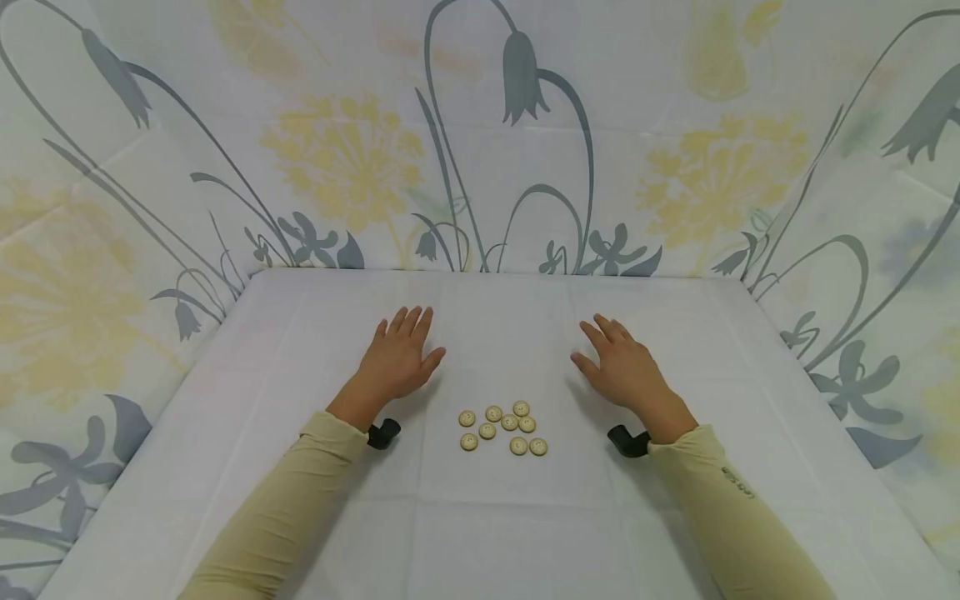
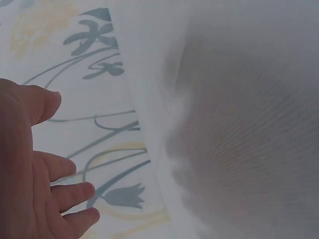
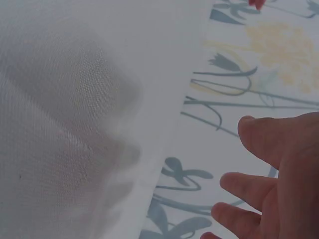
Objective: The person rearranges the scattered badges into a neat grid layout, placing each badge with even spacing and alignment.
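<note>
Several round, cream-coloured buttons (image 1: 487, 431) lie loosely grouped on the white cloth, between the two forearms in the head view. Left of them and farther back is my left hand (image 1: 397, 354), its fingers straight and its thumb spread. My right hand (image 1: 622, 367) mirrors it on the other side, fingers extended and slightly apart. Neither hand touches a button. In the left wrist view the left hand (image 2: 45, 174) holds nothing, and in the right wrist view the right hand (image 3: 284, 174) is likewise without any object. No buttons show in either wrist view.
A white cloth (image 1: 480, 542) covers the table. Flower-patterned fabric (image 1: 480, 167) rises behind the table's back edge and along both sides. A black wrist-worn device (image 1: 384, 434) sticks out under the left cuff, and another black device (image 1: 628, 442) under the right.
</note>
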`<action>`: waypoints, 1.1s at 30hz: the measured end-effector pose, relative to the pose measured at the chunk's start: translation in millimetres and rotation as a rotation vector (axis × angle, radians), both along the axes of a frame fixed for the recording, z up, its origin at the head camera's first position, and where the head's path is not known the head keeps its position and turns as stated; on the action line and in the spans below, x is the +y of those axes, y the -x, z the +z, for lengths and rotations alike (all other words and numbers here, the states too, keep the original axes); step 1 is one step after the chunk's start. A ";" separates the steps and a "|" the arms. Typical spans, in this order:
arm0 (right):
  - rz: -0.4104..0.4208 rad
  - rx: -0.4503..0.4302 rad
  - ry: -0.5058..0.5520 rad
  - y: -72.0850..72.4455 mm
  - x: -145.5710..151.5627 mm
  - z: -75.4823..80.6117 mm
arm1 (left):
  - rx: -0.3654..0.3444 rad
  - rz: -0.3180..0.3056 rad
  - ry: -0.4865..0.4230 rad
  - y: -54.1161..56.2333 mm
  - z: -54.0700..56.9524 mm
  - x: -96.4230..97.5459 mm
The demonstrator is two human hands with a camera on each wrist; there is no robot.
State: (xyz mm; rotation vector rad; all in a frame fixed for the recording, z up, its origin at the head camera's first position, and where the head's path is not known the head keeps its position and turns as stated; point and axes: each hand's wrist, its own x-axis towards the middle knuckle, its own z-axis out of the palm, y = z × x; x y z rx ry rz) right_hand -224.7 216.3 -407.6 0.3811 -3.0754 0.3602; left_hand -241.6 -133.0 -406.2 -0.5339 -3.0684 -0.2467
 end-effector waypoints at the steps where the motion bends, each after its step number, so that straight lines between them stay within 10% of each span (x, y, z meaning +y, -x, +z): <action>1: 0.004 0.004 0.003 -0.3 -1.2 -0.3 | -0.001 -0.004 0.004 -0.6 -0.7 0.7; 33: 0.099 0.038 0.111 -7.9 -38.7 -10.5 | 0.054 -0.156 -0.183 -19.0 -7.4 20.6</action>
